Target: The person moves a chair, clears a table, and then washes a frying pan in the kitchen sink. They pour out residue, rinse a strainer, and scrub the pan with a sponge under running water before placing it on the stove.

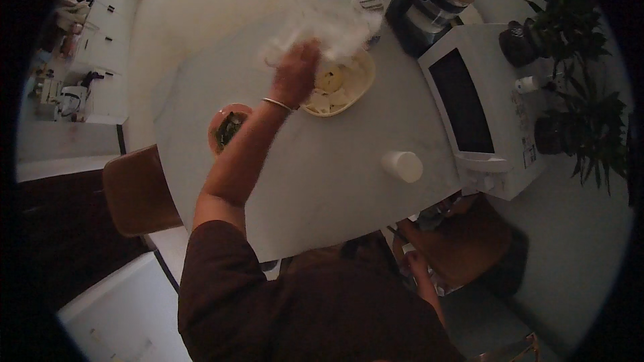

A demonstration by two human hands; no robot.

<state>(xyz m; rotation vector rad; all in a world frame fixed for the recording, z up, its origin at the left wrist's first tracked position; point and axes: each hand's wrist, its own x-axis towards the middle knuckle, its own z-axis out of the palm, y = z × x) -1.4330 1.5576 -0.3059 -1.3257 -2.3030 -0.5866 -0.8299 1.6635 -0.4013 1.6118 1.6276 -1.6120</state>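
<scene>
My left hand (pixel 298 70) reaches over the table and is closed on a whitish, see-through crumpled plastic bag (pixel 335 30), blurred by motion. Just below it sits a pale yellow oval dish (pixel 365 84) with white pieces and a round yellow piece (pixel 329 80) inside. Left of my forearm, partly covered by it, is a pink plate (pixel 218 121) with dark green leafy bits. Low at the right, my right hand (pixel 414 261) hangs beside the table edge near a brown chair; its fingers are too dark to make out.
A white cylindrical cup (pixel 404 166) stands near the table's right side. A white microwave (pixel 493 107), a jug with a brown lid (pixel 439 0) and a round white tub (pixel 367 3) line the right and far side. Brown chairs (pixel 141 191) flank the table (pixel 302 208). Plants (pixel 583 27) stand at far right.
</scene>
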